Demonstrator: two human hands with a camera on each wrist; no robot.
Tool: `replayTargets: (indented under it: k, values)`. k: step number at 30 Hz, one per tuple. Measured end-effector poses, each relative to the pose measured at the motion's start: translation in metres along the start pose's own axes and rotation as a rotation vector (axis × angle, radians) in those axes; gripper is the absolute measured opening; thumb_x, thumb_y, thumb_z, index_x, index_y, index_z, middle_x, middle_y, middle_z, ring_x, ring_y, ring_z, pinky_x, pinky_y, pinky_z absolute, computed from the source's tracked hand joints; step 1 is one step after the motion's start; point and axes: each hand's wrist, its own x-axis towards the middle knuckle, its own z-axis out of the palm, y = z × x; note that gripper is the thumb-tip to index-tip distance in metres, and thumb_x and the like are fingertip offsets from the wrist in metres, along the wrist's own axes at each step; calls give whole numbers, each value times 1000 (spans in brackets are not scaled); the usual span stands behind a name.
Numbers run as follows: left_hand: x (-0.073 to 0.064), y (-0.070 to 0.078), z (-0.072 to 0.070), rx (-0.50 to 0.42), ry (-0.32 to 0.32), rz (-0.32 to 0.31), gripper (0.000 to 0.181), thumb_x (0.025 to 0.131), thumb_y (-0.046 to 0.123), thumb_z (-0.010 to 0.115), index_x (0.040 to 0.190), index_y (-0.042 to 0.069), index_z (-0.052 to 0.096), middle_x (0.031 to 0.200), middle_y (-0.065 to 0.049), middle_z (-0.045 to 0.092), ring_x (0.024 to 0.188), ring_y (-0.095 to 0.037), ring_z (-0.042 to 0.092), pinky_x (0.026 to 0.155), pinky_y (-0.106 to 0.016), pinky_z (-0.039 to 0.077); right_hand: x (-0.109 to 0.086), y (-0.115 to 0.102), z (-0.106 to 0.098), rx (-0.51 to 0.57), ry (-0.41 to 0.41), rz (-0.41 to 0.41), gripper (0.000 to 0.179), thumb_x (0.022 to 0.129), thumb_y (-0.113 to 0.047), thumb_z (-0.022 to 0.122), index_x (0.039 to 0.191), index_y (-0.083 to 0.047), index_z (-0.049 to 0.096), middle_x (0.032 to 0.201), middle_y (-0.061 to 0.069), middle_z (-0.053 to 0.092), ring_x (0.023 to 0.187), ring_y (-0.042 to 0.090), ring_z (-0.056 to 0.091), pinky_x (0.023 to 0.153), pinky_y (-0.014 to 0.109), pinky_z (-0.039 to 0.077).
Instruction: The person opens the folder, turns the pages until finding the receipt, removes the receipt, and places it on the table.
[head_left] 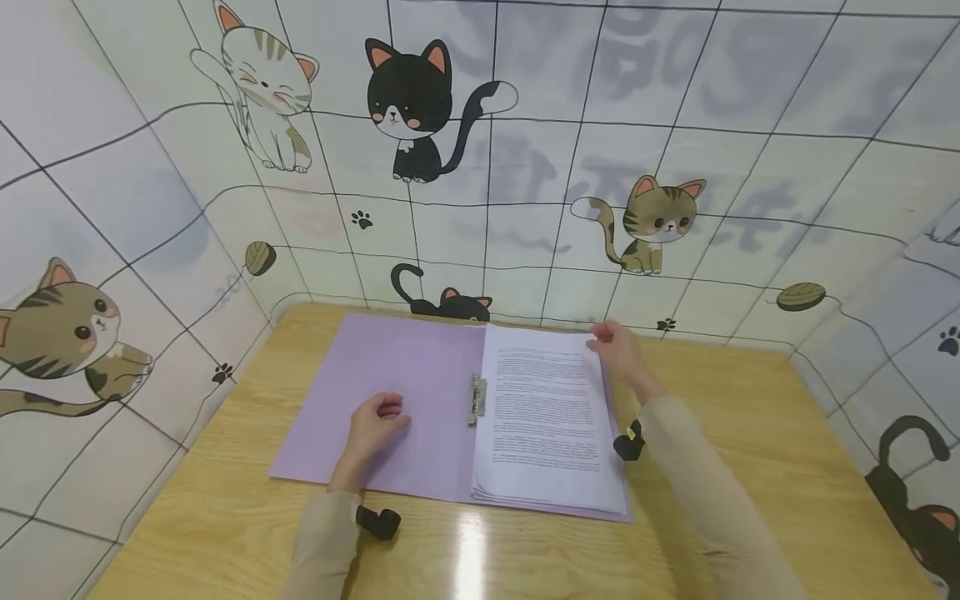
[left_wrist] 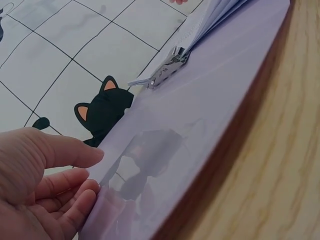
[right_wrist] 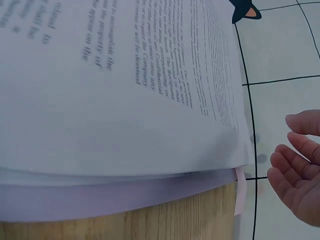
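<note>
A lilac folder (head_left: 420, 358) lies spread open on the table, with a metal clip (head_left: 477, 400) near its spine. On its right half is a stack of printed sheets (head_left: 547, 417), their lower left corners slightly fanned. My left hand (head_left: 375, 429) is over the left cover, fingers loosely bent and holding nothing; in the left wrist view the fingertips (left_wrist: 92, 185) are close to the cover, and contact is unclear. By the upper right corner of the sheets is my right hand (head_left: 618, 350). The right wrist view shows its relaxed fingers (right_wrist: 285, 167) apart from the paper.
The wooden table (head_left: 712, 425) ends at a tiled-pattern wall (head_left: 525, 167) with cartoon cats, which also rises on the left and right sides. A small black device (head_left: 378, 522) is strapped to the left wrist, another (head_left: 628, 444) to the right.
</note>
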Motion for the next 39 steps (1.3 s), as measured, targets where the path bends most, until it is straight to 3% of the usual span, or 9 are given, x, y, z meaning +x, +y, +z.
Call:
replayTargets:
  k: [7,14,22,29,35,39]
  values:
    - [3,-1,-2,10,22,-9,31,72,-2,72,101,-9,63,95,-21,66,86,-29,64,70,-18,48,16,5,-1,-47,-42,63,37,91,-8,54,123,10,49,123,28,51,115,40,46,97,48,39]
    - [2,-1,0,-7,28,-27,30,72,-3,70,101,-9,64,93,-20,66,85,-28,63,75,-24,51,23,9,-1,-81,-86,65,44,90,-9,55,128,11,45,128,29,47,119,41,43,100,50,36]
    - [1,1,2,-1,22,-10,29,71,-5,68,99,-9,64,96,-19,65,90,-30,62,79,-27,52,28,7,-1,-196,-154,16,49,89,-8,55,132,11,42,140,28,38,129,43,33,106,52,28]
    - [-1,3,0,45,-2,17,32,69,-5,69,100,-9,63,96,-20,64,90,-31,61,83,-38,51,33,5,-1,-240,-173,-10,45,88,-3,55,129,13,45,136,31,41,125,45,38,103,53,31]
    - [-1,3,1,70,-3,45,34,67,-5,71,100,-9,63,96,-19,64,90,-30,60,82,-39,51,34,7,-2,-271,-162,-30,43,85,-2,55,125,13,49,135,32,41,122,47,40,100,54,34]
    - [-1,3,1,65,-12,42,34,68,-5,71,101,-9,63,97,-18,64,93,-29,60,84,-39,50,32,8,-1,-294,-136,-48,38,83,-3,55,118,12,54,124,32,48,109,45,46,91,53,40]
